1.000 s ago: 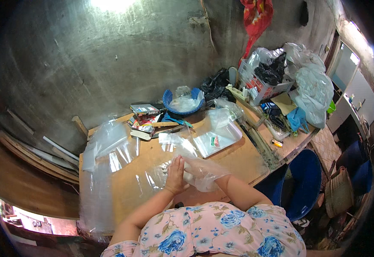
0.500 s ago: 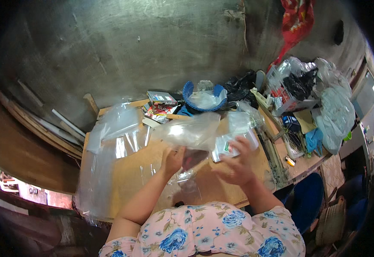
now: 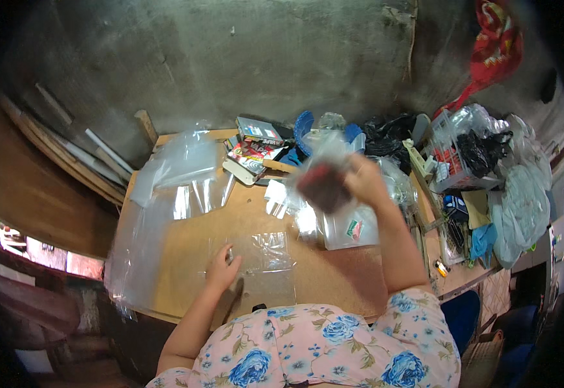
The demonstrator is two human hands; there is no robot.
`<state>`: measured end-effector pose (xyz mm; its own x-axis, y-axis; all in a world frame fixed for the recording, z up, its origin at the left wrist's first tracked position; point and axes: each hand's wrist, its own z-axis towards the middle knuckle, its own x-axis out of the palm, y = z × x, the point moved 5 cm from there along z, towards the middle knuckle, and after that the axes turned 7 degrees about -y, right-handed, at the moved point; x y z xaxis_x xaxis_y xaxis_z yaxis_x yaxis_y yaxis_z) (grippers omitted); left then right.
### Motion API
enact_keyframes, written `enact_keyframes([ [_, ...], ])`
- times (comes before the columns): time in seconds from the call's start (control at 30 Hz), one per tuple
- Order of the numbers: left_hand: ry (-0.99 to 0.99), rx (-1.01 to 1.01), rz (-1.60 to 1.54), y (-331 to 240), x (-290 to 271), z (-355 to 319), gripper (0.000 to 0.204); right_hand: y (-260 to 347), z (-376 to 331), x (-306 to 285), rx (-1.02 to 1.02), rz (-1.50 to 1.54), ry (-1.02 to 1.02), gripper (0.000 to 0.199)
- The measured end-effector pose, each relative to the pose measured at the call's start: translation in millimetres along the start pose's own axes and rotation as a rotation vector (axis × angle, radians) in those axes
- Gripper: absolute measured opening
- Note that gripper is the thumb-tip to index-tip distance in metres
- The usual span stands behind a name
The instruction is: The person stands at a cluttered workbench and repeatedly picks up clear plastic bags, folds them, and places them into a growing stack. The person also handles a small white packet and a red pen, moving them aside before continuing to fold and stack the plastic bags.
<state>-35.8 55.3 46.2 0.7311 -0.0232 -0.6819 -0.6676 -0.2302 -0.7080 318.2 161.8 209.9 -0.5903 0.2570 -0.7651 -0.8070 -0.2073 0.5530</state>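
My right hand point(image 3: 364, 181) is raised over the far right of the table, its fingers closed on a clear plastic bag with a dark red mass point(image 3: 324, 186) inside. Motion blurs the bag, so its contents cannot be made out. Lower and to the left, my left hand point(image 3: 222, 270) rests at the edge of a clear plastic sheet point(image 3: 266, 249), thumb and forefinger apart, with nothing visible between them. Beneath the raised bag lies a pack of clear plastic bags point(image 3: 350, 227) with a green and red label.
Clear plastic sheeting point(image 3: 185, 165) covers the table's left side. Small boxes point(image 3: 256, 145) and a blue woven basket point(image 3: 304, 129) stand along the back. To the right are a crate point(image 3: 453, 155) stuffed with bags, a white plastic bag point(image 3: 521, 213) and a lighter point(image 3: 441, 268).
My right hand has closed on the bag with the dark red contents and carried it up and away. My left hand has let go of the bag and dropped lower left onto the sheet.
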Motion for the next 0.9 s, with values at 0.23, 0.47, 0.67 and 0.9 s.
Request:
enact_keyframes([
  [0.23,-0.101,0.19,0.651,41,-9,-50,0.072,-140,112,4,0.55,0.414,-0.662,0.046],
  [0.47,-0.026,0.101,0.714,59,-8,-59,0.072,-97,61,78,0.158,0.052,-0.581,0.059],
  [0.67,-0.034,0.197,0.692,47,0,-49,0.07,69,-153,185,-0.116,-0.066,0.436,0.061],
  [0.9,-0.053,0.296,0.7,40,5,-49,0.07,72,-225,199,-0.172,-0.263,0.465,0.058],
])
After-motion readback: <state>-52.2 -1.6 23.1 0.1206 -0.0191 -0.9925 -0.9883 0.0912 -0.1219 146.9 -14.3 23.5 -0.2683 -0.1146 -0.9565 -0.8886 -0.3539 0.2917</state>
